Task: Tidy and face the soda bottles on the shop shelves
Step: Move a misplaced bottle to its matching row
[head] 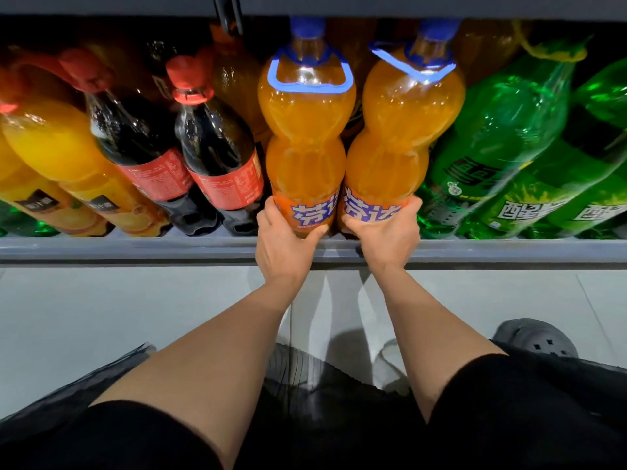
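Black sleeves and bare forearms nearest, reaching forward to the grey metal shelf lip [135,247]. Left hand [285,239] wrapped round the base of the left orange soda bottle with blue cap and handle [305,137]; right hand [386,232] wrapped round the base of the right orange soda bottle with blue cap and handle [403,130]. Both upright, long axes vertical, touching each other, labels facing out, right at the front edge. Hemmed by dark cola bottles with red labels [217,147] on the left and green plastic soda bottles [502,137] on the right; little side room, caps close under the upper shelf, so likely only small twists or slides front to back
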A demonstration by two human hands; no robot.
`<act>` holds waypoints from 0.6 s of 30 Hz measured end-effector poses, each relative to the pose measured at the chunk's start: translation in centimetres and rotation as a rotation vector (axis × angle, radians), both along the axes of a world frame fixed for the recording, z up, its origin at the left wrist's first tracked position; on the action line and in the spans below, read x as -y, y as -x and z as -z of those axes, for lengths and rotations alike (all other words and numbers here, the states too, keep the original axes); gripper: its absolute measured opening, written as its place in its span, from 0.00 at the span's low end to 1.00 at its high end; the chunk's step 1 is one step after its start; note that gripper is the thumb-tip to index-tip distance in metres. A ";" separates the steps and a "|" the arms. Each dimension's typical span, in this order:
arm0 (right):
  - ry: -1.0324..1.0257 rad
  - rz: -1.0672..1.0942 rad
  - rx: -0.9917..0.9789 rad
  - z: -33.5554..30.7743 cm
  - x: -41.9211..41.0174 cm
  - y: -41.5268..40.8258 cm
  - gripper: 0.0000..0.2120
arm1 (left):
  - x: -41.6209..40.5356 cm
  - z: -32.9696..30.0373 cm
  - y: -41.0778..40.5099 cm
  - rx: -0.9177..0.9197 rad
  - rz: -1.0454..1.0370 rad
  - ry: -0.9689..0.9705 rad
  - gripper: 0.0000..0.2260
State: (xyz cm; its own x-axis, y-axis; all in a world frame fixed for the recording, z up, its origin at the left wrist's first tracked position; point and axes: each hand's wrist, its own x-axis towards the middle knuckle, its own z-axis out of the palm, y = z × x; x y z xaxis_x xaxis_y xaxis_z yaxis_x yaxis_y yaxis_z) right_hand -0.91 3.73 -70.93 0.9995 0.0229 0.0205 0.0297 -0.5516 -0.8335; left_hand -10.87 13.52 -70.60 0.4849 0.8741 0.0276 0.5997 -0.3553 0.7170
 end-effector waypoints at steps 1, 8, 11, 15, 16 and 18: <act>-0.014 -0.006 0.009 0.2 0.0 0.0 0.43 | 0.3 -0.3 -0.3 0.005 -0.031 0.004 0.44; -0.014 0.084 0.157 1.4 -1.0 1.4 0.52 | 1.5 -0.7 -3.1 0.089 -0.237 0.001 0.51; 0.037 0.120 0.188 1.5 -1.4 1.1 0.50 | 1.6 -0.2 -3.6 0.115 -0.301 -0.016 0.51; 0.028 0.109 0.219 1.8 -1.0 0.7 0.46 | 1.5 0.0 -3.7 0.123 -0.318 -0.021 0.48; 0.019 0.102 0.220 1.8 -0.9 0.7 0.46 | 1.5 -0.1 -3.6 0.126 -0.314 -0.020 0.48; 0.014 0.095 0.212 1.8 -0.9 0.6 0.46 | 1.1 -0.1 -3.5 0.133 -0.293 -0.022 0.49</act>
